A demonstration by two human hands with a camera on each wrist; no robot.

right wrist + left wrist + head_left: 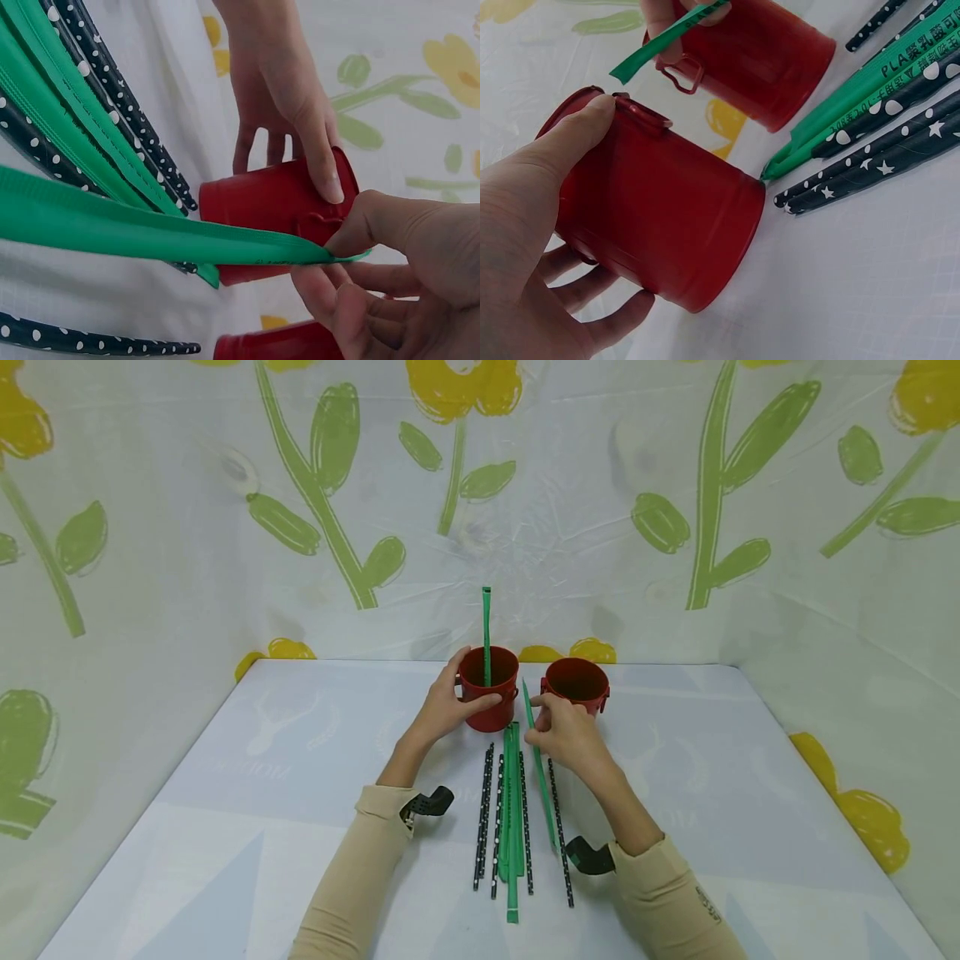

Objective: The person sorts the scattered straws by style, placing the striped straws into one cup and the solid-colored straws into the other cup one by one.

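My left hand (442, 706) grips the left red bucket (491, 717) at its side, thumb along the near wall and other fingers around the far side. One green-wrapped straw (487, 622) stands upright inside this bucket, rising above the rim. My right hand (570, 737) pinches another green-wrapped straw (187, 234) close to its upper end, between thumb and fingers. This straw slants across the space between the two buckets, its lower end toward me. Just behind my right hand is the second red bucket (596, 705), partly covered by the fingers.
Several green-wrapped straws (513, 827) lie in a bunch on the table, pointing toward the buckets. Black straws with white dots or stars (483, 827) lie on both sides of them. A white sheet with printed flowers (525, 527) hangs behind the table's far edge.
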